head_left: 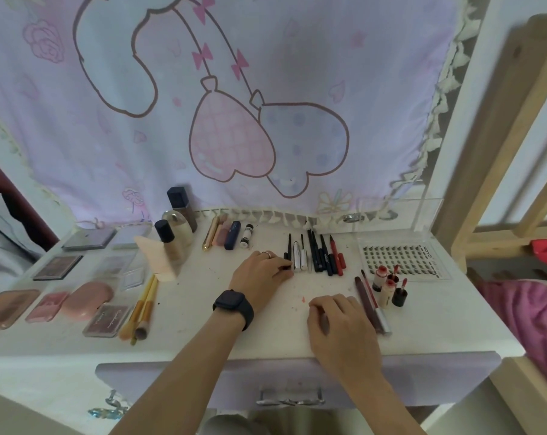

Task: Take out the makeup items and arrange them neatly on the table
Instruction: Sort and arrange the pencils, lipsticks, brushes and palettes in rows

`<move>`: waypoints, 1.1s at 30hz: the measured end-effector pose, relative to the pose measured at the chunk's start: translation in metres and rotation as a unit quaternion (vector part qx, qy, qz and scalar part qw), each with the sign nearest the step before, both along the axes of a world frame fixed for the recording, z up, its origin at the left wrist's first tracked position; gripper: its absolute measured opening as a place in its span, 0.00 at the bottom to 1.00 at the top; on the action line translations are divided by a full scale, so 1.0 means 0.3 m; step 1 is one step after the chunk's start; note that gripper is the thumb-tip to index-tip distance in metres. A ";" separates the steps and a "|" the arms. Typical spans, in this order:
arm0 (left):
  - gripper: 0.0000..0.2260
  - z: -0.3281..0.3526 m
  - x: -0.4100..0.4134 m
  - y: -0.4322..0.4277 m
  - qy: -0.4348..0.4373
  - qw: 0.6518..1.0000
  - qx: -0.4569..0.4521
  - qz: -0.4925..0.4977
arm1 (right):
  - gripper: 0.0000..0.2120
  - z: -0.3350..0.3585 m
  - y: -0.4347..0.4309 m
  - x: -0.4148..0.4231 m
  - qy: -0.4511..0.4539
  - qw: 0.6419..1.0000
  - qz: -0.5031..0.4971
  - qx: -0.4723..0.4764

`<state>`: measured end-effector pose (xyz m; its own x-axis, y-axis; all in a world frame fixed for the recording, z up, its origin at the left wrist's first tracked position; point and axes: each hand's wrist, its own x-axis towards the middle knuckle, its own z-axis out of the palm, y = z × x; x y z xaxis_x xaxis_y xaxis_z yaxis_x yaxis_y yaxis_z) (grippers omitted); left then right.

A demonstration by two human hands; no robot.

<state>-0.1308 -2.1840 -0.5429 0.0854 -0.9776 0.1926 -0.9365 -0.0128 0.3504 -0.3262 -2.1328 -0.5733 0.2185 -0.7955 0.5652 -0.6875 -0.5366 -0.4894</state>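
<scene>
Makeup lies in groups on the white table [203, 296]. My left hand [259, 273] pinches the lower end of a thin black pencil [288, 249] at the left of a row of pens and liners [320, 257]. My right hand [338, 324] rests near the front edge with its fingers curled under and nothing visibly in it. Beside it lie two long lip pencils [371, 301] and small red-capped lip tubes [388, 285]. A lash sheet [402, 255] lies at the right. Lipsticks [229, 235] and bottles [171, 240] stand further back.
Palettes and compacts [55, 265] cover the left side, with a pink case [88, 298], brushes [142, 309] and a sponge [157, 255]. A clear acrylic box [397, 215] stands at the back right. A printed curtain hangs behind. A drawer [289, 384] sits below the front edge.
</scene>
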 end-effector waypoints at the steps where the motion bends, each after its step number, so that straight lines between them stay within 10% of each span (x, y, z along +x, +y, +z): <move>1: 0.14 0.001 -0.005 -0.002 -0.001 1.000 0.002 -0.002 | 0.05 -0.001 0.000 0.000 0.001 1.000 -0.001 0.000; 23: 0.14 0.039 0.029 -0.011 0.011 0.998 -0.034 0.043 | 0.08 -0.015 0.003 -0.005 0.107 0.994 -0.008 0.001; 33: 0.21 0.045 0.150 -0.059 -0.197 0.975 0.018 0.097 | 0.10 -0.013 0.007 0.002 0.088 0.996 -0.017 -0.014</move>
